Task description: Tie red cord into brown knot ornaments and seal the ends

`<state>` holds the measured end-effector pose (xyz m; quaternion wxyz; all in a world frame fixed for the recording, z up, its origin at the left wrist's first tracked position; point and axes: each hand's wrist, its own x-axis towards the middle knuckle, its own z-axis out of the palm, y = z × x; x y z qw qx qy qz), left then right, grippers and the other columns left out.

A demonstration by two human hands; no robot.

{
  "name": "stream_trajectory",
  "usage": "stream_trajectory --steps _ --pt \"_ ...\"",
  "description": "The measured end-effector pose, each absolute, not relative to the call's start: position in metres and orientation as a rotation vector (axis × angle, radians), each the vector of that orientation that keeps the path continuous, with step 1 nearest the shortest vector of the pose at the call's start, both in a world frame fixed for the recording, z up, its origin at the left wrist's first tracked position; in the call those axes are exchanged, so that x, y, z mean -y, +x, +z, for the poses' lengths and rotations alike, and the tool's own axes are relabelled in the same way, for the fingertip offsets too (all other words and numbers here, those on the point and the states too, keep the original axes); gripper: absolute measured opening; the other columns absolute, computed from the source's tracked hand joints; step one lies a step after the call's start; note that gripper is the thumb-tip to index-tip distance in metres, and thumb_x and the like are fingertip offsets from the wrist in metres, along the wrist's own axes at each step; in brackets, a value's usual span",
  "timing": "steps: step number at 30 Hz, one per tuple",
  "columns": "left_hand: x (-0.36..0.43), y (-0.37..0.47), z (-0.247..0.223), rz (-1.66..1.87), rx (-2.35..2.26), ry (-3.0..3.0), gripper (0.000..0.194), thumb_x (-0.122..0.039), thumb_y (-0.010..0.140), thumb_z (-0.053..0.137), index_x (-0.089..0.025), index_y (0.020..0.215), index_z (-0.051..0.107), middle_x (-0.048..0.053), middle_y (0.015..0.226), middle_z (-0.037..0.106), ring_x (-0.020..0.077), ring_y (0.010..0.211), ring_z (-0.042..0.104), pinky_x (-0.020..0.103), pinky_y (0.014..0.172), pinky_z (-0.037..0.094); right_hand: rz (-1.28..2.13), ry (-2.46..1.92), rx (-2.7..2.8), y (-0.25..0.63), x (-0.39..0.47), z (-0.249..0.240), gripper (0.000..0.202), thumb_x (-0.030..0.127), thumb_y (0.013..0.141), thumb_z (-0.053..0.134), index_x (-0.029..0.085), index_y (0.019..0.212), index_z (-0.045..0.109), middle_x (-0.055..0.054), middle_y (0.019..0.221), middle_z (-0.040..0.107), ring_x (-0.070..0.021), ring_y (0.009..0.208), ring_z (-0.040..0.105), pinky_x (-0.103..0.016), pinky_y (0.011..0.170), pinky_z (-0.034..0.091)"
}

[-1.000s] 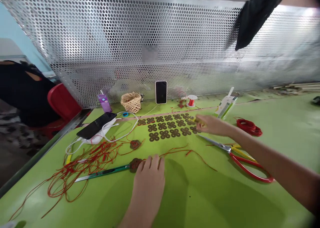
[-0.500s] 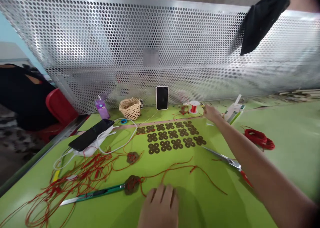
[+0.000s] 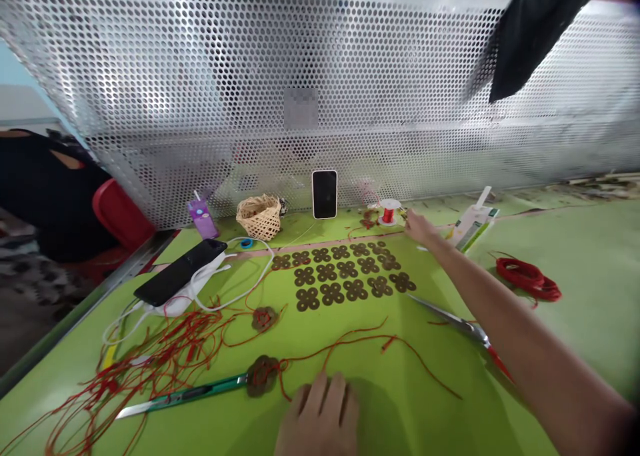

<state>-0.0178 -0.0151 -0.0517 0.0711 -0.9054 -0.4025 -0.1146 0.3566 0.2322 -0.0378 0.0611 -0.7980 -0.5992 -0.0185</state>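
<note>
My left hand (image 3: 323, 413) lies palm down at the near edge, fingers stretched out, close to a red cord. That cord (image 3: 345, 341) runs from a ring of brown coins (image 3: 263, 376) tied with red, which rests at the end of a green utility knife (image 3: 200, 392) with its blade out. My right hand (image 3: 419, 229) reaches far across the table, beside a spool of red thread (image 3: 389, 213). Its fingers look curled near a small yellowish thing; what they hold is too small to make out. Rows of brown coins in groups of four (image 3: 347, 269) lie between.
Scissors (image 3: 463, 324) with red handles lie partly under my right forearm. Tangled red cords (image 3: 170, 349), a black phone (image 3: 181, 273) and white cable fill the left side. A wicker basket (image 3: 260, 217), upright phone (image 3: 325, 195) and red cord bundle (image 3: 527, 279) stand farther out.
The view has shifted slightly. My right hand stays near the spool, its fingers a little lower and nearer the table; my left hand stays flat in place.
</note>
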Motion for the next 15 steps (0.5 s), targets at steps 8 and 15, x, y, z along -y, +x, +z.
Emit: stream_trajectory --steps 8,15 --pt "0.015 -0.011 -0.028 -0.19 1.257 -2.83 0.03 -0.012 0.078 0.053 -0.022 0.105 0.061 0.005 0.1 0.067 0.0226 0.09 0.061 0.033 0.074 0.048 -0.161 -2.279 1.898 0.349 -0.192 -0.01 0.025 0.02 0.085 0.048 0.007 0.106 0.048 -0.01 0.078 0.062 -0.0199 0.07 0.059 -0.026 0.057 0.04" --pt "0.019 -0.003 -0.007 -0.106 1.391 -2.864 0.028 -0.012 0.081 0.049 -0.02 0.105 0.062 0.006 0.104 0.065 0.0238 0.094 0.06 0.036 0.075 0.049 -0.214 -2.295 1.963 0.349 -0.172 0.004 0.027 0.023 0.088 0.042 0.008 0.111 0.044 -0.013 0.083 0.063 -0.0222 0.072 0.059 -0.027 0.057 0.037"
